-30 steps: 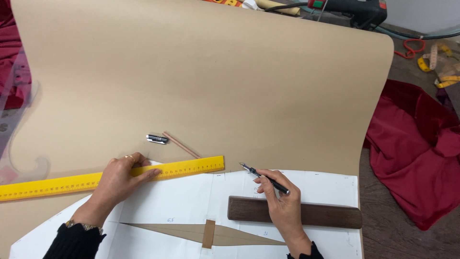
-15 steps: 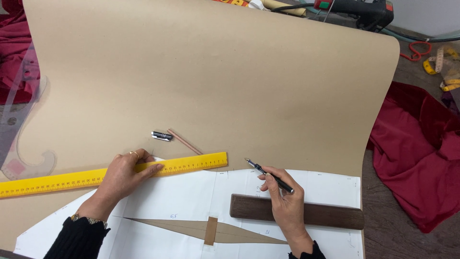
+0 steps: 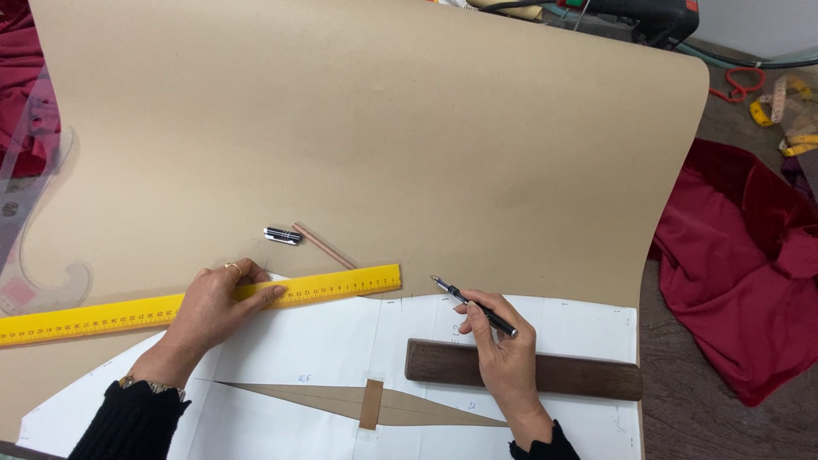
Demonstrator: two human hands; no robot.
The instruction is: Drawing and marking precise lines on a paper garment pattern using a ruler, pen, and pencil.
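Little has changed from a moment earlier: the left hand (image 3: 217,302) still presses flat, fingers together, on the long yellow ruler (image 3: 196,302) lying across brown paper (image 3: 383,128). The right hand (image 3: 503,349) pinches a slim black pen (image 3: 475,306), tip just above the white pattern sheet (image 3: 341,341).

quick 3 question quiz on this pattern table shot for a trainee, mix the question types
1. True or false: the left hand presses on the yellow ruler.
2. What does the right hand hold? A) scissors B) a pen C) a tape measure
3. Which dark thing lies on the white pattern sheet just below the right hand?

Key
1. True.
2. B; its tip points up and left, toward the ruler's right end.
3. The long dark wooden bar, lying flat across the sheet's right part.
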